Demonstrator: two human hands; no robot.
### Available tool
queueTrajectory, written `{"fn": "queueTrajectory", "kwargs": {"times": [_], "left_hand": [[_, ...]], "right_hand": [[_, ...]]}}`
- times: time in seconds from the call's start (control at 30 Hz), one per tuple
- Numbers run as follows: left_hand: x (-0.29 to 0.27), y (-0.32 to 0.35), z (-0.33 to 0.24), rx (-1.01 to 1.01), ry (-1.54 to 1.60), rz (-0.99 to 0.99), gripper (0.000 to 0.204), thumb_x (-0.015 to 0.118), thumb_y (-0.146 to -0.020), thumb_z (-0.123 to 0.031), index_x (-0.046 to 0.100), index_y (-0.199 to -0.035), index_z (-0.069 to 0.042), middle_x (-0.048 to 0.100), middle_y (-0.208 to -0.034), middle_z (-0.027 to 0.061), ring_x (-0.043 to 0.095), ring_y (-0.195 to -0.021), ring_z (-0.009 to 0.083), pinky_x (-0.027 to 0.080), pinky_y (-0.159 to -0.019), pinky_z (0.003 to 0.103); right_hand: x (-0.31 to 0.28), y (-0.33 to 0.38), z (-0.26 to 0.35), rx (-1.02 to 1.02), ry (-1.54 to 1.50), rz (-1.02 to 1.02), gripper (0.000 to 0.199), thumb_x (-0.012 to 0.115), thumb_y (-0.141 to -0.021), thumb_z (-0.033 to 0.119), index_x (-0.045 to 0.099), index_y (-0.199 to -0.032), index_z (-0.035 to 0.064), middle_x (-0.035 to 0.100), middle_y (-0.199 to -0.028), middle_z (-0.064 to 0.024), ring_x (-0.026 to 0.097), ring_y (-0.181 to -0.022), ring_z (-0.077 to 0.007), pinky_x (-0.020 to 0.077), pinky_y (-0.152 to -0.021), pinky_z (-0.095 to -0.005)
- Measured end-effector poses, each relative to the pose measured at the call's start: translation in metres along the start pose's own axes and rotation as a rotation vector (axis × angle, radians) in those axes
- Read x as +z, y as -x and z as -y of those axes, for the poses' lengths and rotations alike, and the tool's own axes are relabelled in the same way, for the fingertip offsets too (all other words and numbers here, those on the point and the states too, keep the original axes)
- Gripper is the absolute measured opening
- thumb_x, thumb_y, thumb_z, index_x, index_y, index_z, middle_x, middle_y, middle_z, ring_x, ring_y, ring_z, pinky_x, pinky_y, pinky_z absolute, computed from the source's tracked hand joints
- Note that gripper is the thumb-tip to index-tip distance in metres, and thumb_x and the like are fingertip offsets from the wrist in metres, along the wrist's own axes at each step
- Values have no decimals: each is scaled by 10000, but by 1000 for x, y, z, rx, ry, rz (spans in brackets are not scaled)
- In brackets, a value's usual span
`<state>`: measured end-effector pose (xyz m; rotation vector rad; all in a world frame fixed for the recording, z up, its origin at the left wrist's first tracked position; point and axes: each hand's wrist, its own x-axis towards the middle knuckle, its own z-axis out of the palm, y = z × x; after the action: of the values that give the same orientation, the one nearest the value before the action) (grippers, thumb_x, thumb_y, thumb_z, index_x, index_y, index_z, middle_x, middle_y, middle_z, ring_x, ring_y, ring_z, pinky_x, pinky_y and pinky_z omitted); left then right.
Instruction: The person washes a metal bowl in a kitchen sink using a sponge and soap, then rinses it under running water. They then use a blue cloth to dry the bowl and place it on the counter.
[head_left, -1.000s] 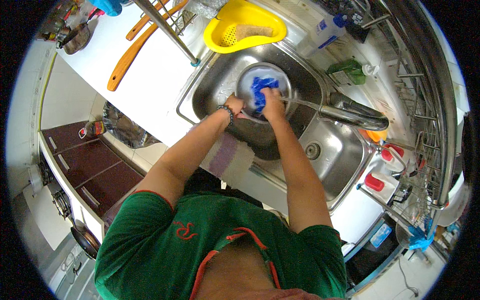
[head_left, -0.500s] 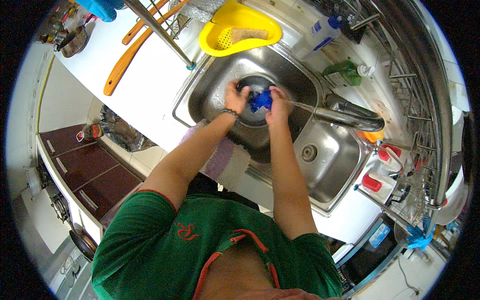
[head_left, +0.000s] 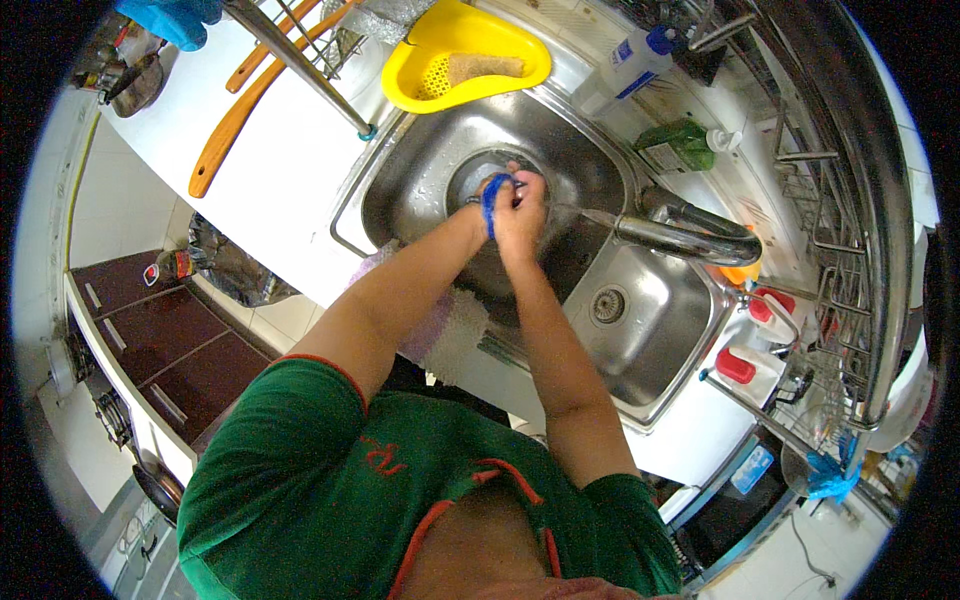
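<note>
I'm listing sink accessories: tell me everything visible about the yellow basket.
The yellow basket looks like smooth plastic, roughly triangular with rounded corners and a raised rim; small round holes pierce its left part. It sits open side up at the far edge of the large sink basin, its top cropped by the picture's edge. A brown, rough-looking sponge lies inside.

A brown sponge (head_left: 485,67) lies in a yellow perforated basket (head_left: 440,30), near a blue-capped bottle (head_left: 622,72) and a green bottle (head_left: 675,150) with a white top. Long wooden handles (head_left: 222,150) rest on a white surface (head_left: 300,170) at left, above dark red drawers (head_left: 150,325); a metal rack (head_left: 896,250) curves along the right.
</note>
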<state>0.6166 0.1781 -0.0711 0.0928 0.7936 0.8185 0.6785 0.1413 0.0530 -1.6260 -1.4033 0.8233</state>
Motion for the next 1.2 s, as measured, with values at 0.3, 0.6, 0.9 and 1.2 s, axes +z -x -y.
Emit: {"fn": "queueTrajectory", "kwargs": {"times": [0.3,0.6,0.9,1.2], "left_hand": [[22,21,13,280,-977,-502,485,447,-858,-450,580,-994,-4,613,-889,110,544,-761,208,441,-696,323],[-23,58,-24,245,-279,-372,612,424,-867,-473,311,-1308,-65,413,-1280,147,438,-1113,298,371,-895,490],[-11,74,-7,-1,-41,-741,468,450,-875,-388,506,-1089,25,584,-968,175,552,-797,302,434,-663,424],[-40,29,32,-143,92,-498,542,437,-836,-515,487,-1141,-70,574,-1057,109,539,-910,276,418,-828,390]], "right_hand": [[8,4,-19,-15,36,-14,153,517,-829,173,505,-935,64,588,-791,-158,574,-727,-319,445,-652,-398],[7,-18,-102,-147,419,143,230,604,-734,91,559,-950,26,561,-971,-163,537,-900,-321,410,-785,-399],[65,13,-146,-249,848,588,366,548,-763,211,511,-1089,49,459,-1136,-218,435,-1060,-378,357,-904,-438],[33,-14,-166,363,-59,412,227,596,-626,5,588,-850,37,595,-794,-67,561,-721,-222,454,-671,-332]]}}
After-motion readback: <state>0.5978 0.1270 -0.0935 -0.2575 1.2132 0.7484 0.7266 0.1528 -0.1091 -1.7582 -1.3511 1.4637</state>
